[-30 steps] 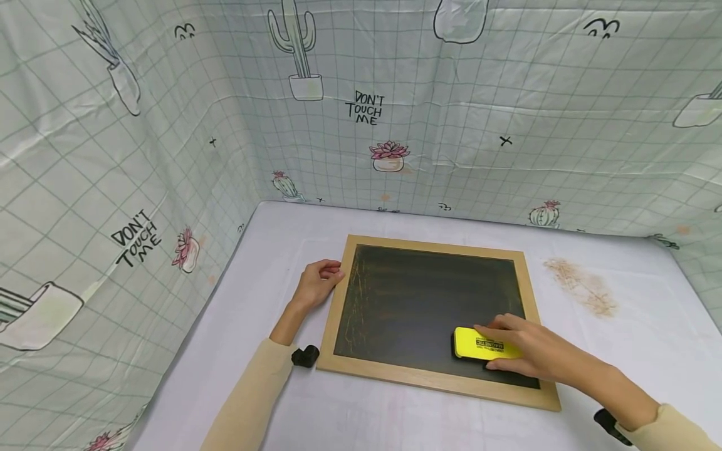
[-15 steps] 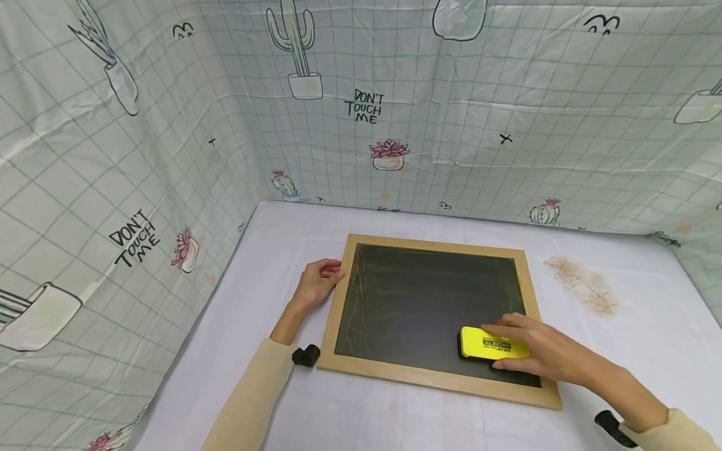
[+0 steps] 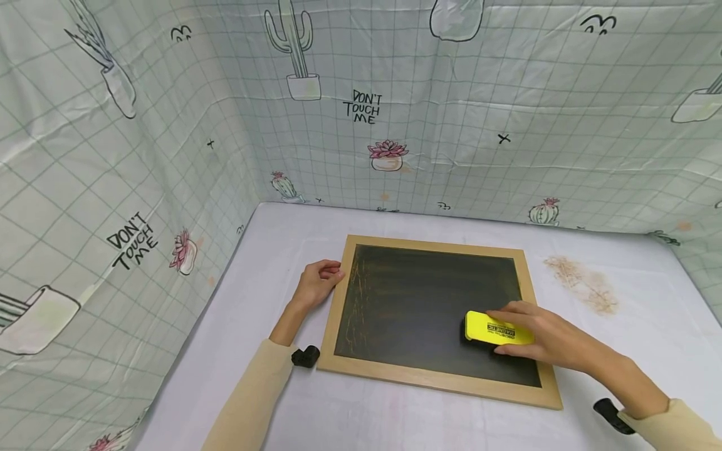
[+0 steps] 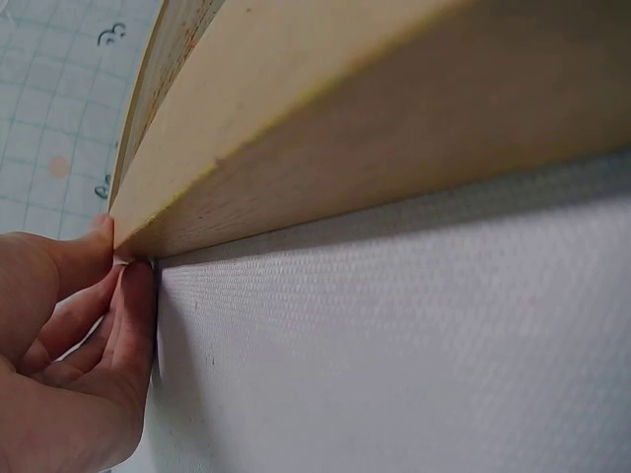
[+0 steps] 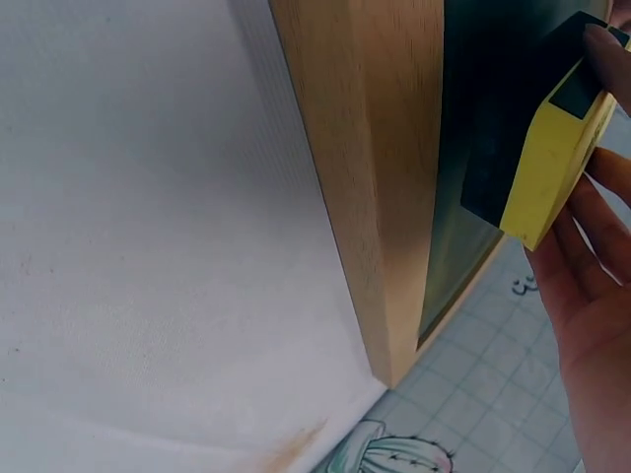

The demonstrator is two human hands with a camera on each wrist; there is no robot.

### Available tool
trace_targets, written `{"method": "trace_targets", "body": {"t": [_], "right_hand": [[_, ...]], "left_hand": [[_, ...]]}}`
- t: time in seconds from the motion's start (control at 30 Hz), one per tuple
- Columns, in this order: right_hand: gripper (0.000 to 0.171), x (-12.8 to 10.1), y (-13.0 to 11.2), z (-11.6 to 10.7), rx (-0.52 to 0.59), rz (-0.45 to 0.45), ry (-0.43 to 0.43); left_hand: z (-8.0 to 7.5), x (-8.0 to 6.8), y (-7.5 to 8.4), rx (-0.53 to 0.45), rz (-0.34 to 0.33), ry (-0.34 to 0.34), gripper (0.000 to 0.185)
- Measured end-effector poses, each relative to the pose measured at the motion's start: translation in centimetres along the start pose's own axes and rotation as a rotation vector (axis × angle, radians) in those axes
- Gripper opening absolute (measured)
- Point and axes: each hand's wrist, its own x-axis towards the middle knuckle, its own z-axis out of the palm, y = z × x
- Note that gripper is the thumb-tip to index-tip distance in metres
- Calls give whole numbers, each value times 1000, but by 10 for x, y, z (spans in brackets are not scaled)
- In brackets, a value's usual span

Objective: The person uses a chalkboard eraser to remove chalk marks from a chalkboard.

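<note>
Right hand (image 3: 544, 341) grasps the yellow eraser (image 3: 498, 328), felt side flat on the chalkboard (image 3: 429, 307) near its lower right corner, pressed down so it can rub. Left hand (image 3: 316, 282), fingers curled, pinches the chalkboard's left frame edge near its top corner, probably to keep it from sliding. Board surface: dark and smeared, with faint orange chalk streaks along its left side.

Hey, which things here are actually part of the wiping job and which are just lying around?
In use:
yellow eraser, gripped by the right hand
chalkboard, with orange chalk marks left along its left side
left hand, steadying the frame's corner

Just lying about:
brownish stain on the white table cloth
cactus-print backdrop
</note>
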Motion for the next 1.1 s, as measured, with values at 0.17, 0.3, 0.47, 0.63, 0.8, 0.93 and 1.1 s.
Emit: {"method": "trace_targets", "body": {"t": [0.17, 0.3, 0.47, 0.63, 0.8, 0.93, 1.1], "right_hand": [[60, 0, 7, -4, -19, 30, 23], [62, -1, 13, -9, -23, 54, 47], [63, -2, 23, -16, -23, 65, 90], [63, -4, 34, -21, -35, 95, 130], [66, -7, 45, -26, -70, 155, 165], [68, -10, 54, -30, -77, 193, 198], [67, -14, 65, -35, -76, 214, 233]], "left_hand": [[0, -1, -1, 1, -3, 6, 30], [0, -1, -1, 4, -4, 9, 29], [0, -1, -1, 5, 11, 7, 29], [0, -2, -1, 5, 11, 8, 29], [0, -2, -3, 9, 11, 9, 29], [0, -2, -1, 0, 16, 10, 28], [0, -3, 0, -11, 13, 8, 29]]}}
